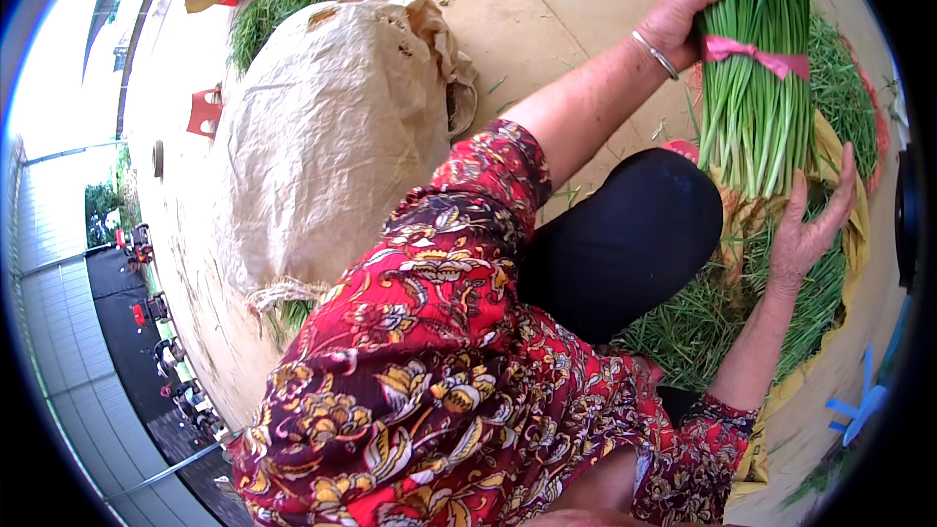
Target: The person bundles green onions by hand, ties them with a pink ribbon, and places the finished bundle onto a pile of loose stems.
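Note:
A thick bunch of garlic chives point(758, 117), tied round with a pink strip point(758, 57), stands tilted with its pale cut ends downward. My left hand point(681, 20), a metal bangle point(656, 56) at its wrist, grips the bunch from the side near the tie; its fingers are mostly hidden behind the leaves. Just below the cut ends is my right hand point(812, 223), its thumb and fingers spread. One fingertip is close to the stems, and I cannot tell whether it touches them. Loose green trimmings point(695, 326) lie beneath my right forearm.
A large pale woven sack point(322, 139) stands to my left, with greens point(300, 11) behind it. My dark-trousered knee point(629, 241) is between my arms. Yellow sacking point(853, 227) edges the trimmings at right. A blue strap-like item point(860, 406) lies farther right.

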A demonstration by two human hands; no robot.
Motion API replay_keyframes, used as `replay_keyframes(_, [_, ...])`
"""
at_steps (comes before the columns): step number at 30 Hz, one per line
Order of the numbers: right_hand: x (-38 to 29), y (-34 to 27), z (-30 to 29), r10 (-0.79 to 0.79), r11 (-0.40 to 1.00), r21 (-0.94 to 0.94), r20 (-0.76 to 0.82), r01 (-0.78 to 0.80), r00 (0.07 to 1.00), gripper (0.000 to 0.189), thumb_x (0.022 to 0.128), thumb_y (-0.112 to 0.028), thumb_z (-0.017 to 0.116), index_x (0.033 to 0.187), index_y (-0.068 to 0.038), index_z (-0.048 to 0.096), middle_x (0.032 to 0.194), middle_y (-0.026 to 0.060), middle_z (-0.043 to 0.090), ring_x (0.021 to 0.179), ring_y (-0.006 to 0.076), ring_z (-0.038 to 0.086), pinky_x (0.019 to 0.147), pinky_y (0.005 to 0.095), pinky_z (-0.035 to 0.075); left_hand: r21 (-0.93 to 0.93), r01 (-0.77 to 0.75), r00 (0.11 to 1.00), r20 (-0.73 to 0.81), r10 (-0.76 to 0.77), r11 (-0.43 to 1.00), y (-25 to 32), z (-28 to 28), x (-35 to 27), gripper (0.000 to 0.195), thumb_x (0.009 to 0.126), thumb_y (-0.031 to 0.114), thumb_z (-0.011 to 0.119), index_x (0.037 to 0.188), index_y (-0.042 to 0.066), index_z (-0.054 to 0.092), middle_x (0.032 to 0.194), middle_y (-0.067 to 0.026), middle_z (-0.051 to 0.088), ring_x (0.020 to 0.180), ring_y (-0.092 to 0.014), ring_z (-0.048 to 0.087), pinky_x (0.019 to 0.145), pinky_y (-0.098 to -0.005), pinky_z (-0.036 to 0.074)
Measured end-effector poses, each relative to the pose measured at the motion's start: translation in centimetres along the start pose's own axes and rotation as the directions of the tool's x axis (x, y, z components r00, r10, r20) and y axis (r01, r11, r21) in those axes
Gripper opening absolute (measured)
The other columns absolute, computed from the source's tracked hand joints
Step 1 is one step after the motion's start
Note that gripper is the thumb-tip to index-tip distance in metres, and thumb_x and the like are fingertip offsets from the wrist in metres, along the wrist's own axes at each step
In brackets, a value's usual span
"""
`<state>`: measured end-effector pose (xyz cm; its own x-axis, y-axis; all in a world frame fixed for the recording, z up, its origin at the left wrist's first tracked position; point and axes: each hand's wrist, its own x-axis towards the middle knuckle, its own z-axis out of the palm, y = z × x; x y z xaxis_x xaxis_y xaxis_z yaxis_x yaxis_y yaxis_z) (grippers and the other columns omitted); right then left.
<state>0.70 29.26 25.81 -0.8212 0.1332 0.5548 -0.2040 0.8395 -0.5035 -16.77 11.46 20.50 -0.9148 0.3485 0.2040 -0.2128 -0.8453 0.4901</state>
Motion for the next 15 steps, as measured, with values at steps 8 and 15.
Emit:
replay_keyframes(8, [-10.6,10.0,-3.9,0.372,0.908,-0.265,0.865,-0.323,0.336,0.048,0.086,-0.019,0.065,0.129,-0.004,0.049,0.137,0.0175,0.044,0.117,0.0277,0.051,0.095,0.0396,0.044,0.298,-0.17,0.978,-0.065,0.198,0.939,31.8,6.0,-13.2,0.052,0.086,0.037,0.066,0.126,0.007,0.051,0.122,-0.0134,0.059,0.108,-0.029,0.059,0.096,-0.0484,0.048])
replay_keyframes(15, [-16.1,23.5,-4.6,0.552,0.83,-0.531,0.826,-0.168,0.113,0.031,0.079,-0.014,0.069,0.104,0.002,0.062,0.091,0.0121,0.066,0.081,0.0218,0.062,0.077,0.0347,0.05,0.582,-0.382,0.787,-0.201,0.583,0.717,44.6,7.8,-36.9,0.056,0.086,0.04,0.063,0.129,0.006,0.049,0.125,-0.0131,0.057,0.111,-0.028,0.056,0.098,-0.0479,0.046])
